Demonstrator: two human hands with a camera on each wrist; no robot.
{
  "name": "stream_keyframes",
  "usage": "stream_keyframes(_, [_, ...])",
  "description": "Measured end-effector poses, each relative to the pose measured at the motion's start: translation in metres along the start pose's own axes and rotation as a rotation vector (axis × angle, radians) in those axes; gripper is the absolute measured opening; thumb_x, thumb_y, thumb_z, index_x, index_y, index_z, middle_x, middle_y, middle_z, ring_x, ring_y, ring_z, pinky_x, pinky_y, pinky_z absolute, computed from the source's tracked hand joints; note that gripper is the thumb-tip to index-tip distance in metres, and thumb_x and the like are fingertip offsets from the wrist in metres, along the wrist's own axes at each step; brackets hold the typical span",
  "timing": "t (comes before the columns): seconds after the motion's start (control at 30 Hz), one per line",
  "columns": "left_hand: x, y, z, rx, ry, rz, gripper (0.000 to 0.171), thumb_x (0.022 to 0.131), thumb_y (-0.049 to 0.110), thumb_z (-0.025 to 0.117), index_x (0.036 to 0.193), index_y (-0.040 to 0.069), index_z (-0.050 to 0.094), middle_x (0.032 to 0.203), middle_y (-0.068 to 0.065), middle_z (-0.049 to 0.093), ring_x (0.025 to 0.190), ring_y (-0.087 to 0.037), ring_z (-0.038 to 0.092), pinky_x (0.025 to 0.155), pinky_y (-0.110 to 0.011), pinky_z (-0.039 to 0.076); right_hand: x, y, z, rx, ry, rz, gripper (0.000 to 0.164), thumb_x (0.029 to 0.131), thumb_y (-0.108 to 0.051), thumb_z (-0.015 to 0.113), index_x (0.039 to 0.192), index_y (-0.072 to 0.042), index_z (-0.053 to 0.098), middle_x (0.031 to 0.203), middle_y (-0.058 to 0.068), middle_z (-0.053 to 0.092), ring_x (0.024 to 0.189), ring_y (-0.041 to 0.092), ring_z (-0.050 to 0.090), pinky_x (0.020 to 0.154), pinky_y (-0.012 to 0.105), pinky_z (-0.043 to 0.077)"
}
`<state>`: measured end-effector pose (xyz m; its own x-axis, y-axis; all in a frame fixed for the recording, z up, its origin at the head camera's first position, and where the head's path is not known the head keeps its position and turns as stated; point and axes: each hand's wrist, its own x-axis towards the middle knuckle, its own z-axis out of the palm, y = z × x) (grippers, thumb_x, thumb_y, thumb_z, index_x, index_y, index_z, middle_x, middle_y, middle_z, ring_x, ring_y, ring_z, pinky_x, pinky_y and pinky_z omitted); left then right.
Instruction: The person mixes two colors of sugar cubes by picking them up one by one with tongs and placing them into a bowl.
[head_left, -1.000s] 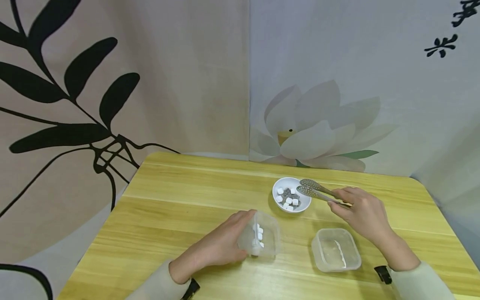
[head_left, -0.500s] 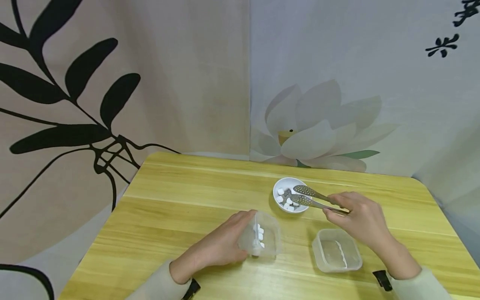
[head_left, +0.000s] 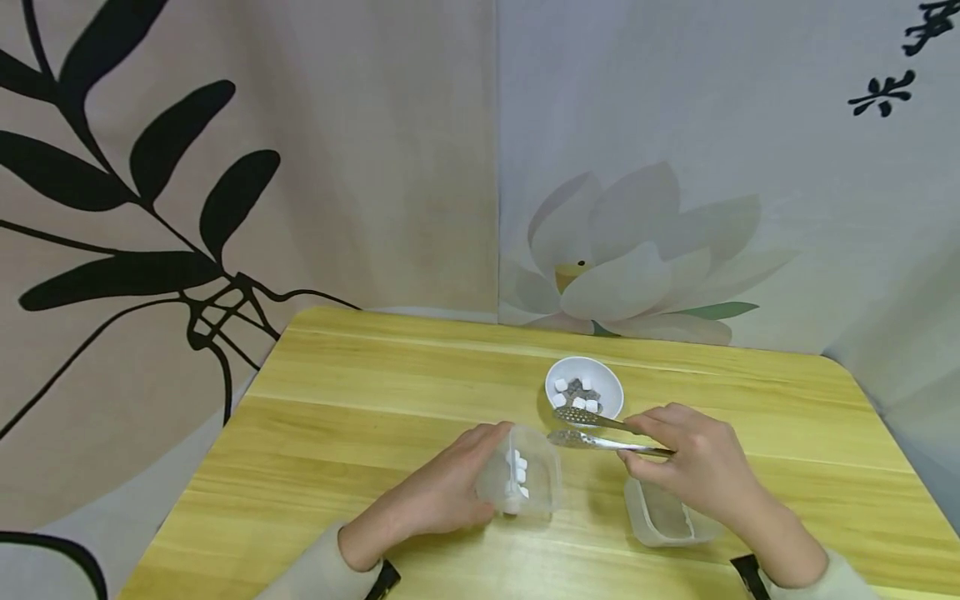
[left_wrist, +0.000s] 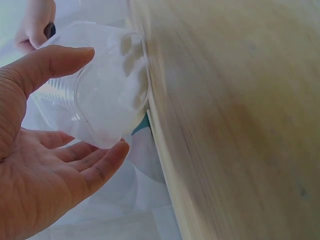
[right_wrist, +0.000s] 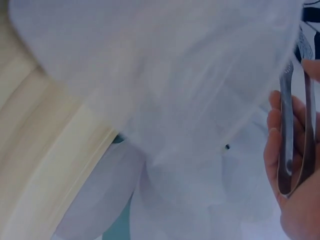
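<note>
My left hand (head_left: 450,483) grips a clear plastic container (head_left: 543,467) from its left side, tipped so that its mouth is turned sideways. Several small white cubes (head_left: 521,475) lie inside along its lower wall. In the right hand (head_left: 697,454) are metal tongs (head_left: 615,447) with perforated tips, spread apart, and I see nothing between them. One tip overlaps the near rim of a white bowl (head_left: 611,387); the other is close to the tipped container. Inside the bowl lie several white cubes and grey pieces, partly hidden by the tongs. The right wrist view also shows the tongs (right_wrist: 286,135) in the palm.
A second clear plastic container (head_left: 652,517) stands upright below the right hand, partly covered by it. A white strip shows within. The wooden table (head_left: 337,433) ends at a printed curtain (head_left: 390,167) behind the bowl.
My right hand has brought the tongs from over the bowl toward me and left, near the tipped container. It now covers part of the second container. The left hand has stayed still.
</note>
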<state>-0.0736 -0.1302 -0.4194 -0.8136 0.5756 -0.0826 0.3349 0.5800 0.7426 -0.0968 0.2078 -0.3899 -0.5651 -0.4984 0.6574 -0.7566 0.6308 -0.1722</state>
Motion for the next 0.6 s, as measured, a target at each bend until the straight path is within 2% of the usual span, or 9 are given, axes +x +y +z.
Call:
stream_keyframes(0.2, [0.0, 0.0, 0.0, -0.004, -0.001, -0.001, 0.106, 0.072, -0.005, 0.08, 0.164, 0.006, 0.029, 0.158, -0.007, 0.043, 0.141, -0.022, 0.043, 0.115, -0.043, 0.043, 0.001, -0.015, 0.01, 0.028, -0.034, -0.076, 0.022, 0.083, -0.03, 0.075, 0.091, -0.011, 0.08, 0.087, -0.005, 0.076, 0.071, 0.011, 0.068, 0.053, 0.019, 0.052])
stream_keyframes(0.27, [-0.001, -0.001, 0.001, -0.003, 0.001, 0.001, 0.106, 0.072, -0.005, 0.08, 0.164, 0.006, 0.028, 0.158, -0.007, 0.042, 0.142, -0.022, 0.043, 0.115, -0.044, 0.043, 0.001, -0.02, 0.014, 0.016, -0.05, -0.096, 0.022, 0.078, -0.027, 0.078, 0.092, -0.011, 0.08, 0.088, -0.005, 0.076, 0.073, 0.012, 0.069, 0.053, 0.021, 0.053])
stream_keyframes(0.47, [-0.001, -0.001, 0.0, 0.003, -0.004, -0.011, 0.106, 0.073, -0.003, 0.08, 0.164, 0.005, 0.028, 0.159, -0.008, 0.041, 0.141, -0.023, 0.043, 0.113, -0.044, 0.045, 0.001, -0.035, 0.027, -0.074, -0.136, -0.088, 0.026, 0.076, -0.029, 0.08, 0.094, -0.011, 0.08, 0.091, -0.004, 0.076, 0.075, 0.012, 0.068, 0.052, 0.023, 0.053])
stream_keyframes(0.6, [-0.001, 0.0, 0.0, -0.007, -0.01, -0.016, 0.106, 0.074, -0.003, 0.081, 0.165, 0.007, 0.027, 0.159, -0.008, 0.042, 0.139, -0.023, 0.045, 0.11, -0.043, 0.048, 0.002, -0.042, 0.033, -0.13, -0.135, -0.082, 0.025, 0.073, -0.026, 0.08, 0.091, -0.009, 0.08, 0.09, -0.002, 0.076, 0.072, 0.013, 0.066, 0.05, 0.024, 0.051])
